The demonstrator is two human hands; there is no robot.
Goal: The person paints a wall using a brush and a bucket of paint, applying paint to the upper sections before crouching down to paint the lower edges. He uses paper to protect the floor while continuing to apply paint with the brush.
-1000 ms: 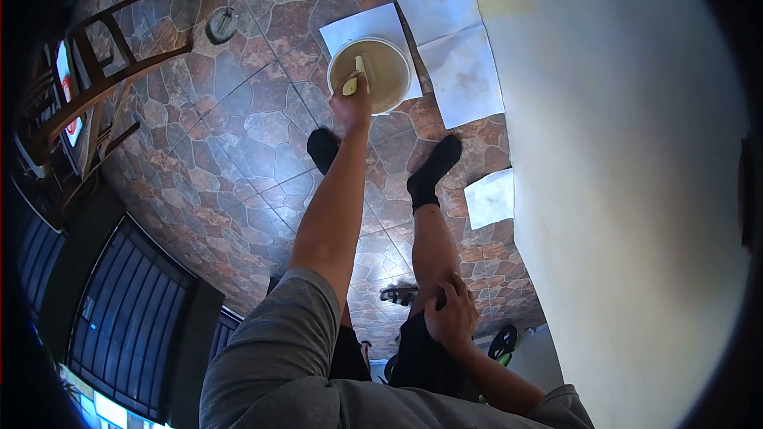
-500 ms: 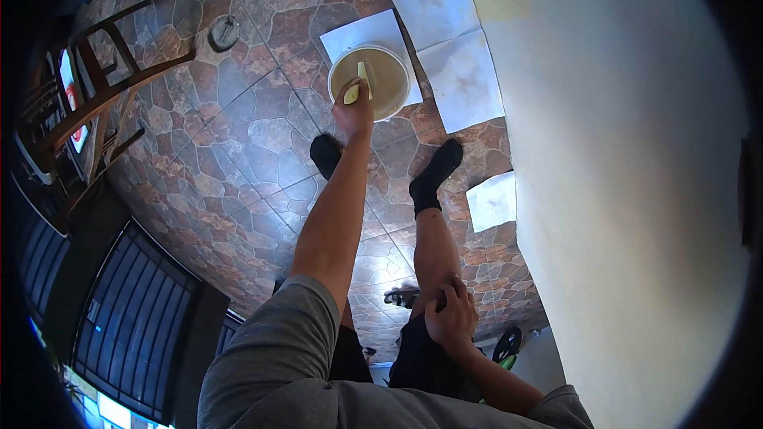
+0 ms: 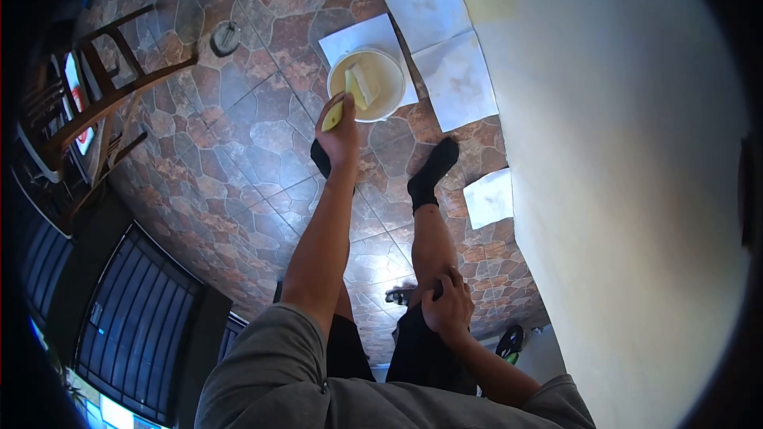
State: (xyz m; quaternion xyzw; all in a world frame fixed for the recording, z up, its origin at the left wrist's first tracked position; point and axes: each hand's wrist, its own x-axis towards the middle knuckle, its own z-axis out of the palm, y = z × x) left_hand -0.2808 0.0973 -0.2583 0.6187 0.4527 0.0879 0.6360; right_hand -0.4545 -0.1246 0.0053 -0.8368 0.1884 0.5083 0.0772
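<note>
My left hand (image 3: 338,133) is closed on the yellow handle of a wide paintbrush (image 3: 355,89), at the near left rim of a white bucket (image 3: 403,95). The brush's pale head overlaps the bucket's opening, slanting across it in this view. Inside the bucket the surface looks cream-coloured. Lower right, my right hand (image 3: 449,306) rests over my bent right knee with its fingers spread and nothing in them.
White paper sheets (image 3: 453,67) lie along the foot of the pale wall (image 3: 604,159); another sheet (image 3: 489,199) is nearer. My socked feet flank the space before the bucket. A wooden chair (image 3: 119,95) and a round grey object (image 3: 226,38) are at left.
My left hand has drawn back toward me and slightly left, from over the bucket to its near rim. The paintbrush now slants with more of its head showing. My right hand stays on the knee.
</note>
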